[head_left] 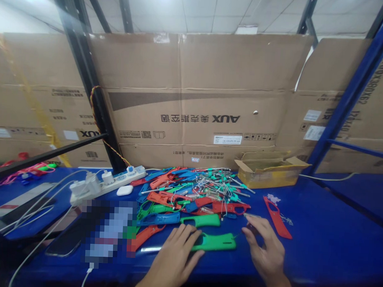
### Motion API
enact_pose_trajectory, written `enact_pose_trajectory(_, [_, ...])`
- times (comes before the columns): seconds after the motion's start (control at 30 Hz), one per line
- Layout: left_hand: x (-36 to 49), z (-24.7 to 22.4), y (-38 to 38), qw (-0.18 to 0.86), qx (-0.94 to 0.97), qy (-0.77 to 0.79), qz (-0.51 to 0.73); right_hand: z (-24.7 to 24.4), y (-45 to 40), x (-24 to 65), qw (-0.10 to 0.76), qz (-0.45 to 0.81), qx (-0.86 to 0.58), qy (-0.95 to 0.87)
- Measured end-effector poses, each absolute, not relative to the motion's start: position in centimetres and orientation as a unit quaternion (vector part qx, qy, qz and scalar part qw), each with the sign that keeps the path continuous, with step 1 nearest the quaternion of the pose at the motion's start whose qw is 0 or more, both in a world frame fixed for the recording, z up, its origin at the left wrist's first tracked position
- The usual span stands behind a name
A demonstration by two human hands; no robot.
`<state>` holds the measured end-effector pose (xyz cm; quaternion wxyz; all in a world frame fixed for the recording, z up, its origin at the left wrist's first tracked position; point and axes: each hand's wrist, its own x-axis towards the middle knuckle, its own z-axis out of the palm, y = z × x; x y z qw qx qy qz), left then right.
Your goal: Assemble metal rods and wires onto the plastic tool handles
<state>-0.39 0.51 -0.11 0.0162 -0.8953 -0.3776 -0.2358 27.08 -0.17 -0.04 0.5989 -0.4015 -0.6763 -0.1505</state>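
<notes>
My left hand (181, 254) is closed around a green long-necked lighter (221, 241), pressing it to the blue tabletop. The lighter's silver metal tube (150, 249) pokes out to the left, while its handle end points right. Just right of that end is my right hand (266, 248), fingers curled in a pinch around something dark and thin that I cannot make out. Right behind the lighter lie another green handle piece (201, 220) and a blue one (159, 218). An orange-red handle piece (149, 236) lies left of my left hand.
Behind my hands is a pile of lighter shells, metal tubes and wires (209, 186). An open cardboard box (268, 177) stands at the back right. A red shell (276, 219) lies beside small clear parts (273, 199). Leftward are a power strip (114, 183), cables and phones.
</notes>
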Motion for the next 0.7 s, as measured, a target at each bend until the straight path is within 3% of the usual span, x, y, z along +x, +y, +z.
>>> enact_pose_trajectory(0.7, [-0.37, -0.20, 0.52, 0.015, -0.895, -0.379, -0.236, -0.04, -0.25, 26.84, 0.592, -0.110, -0.420, -0.679])
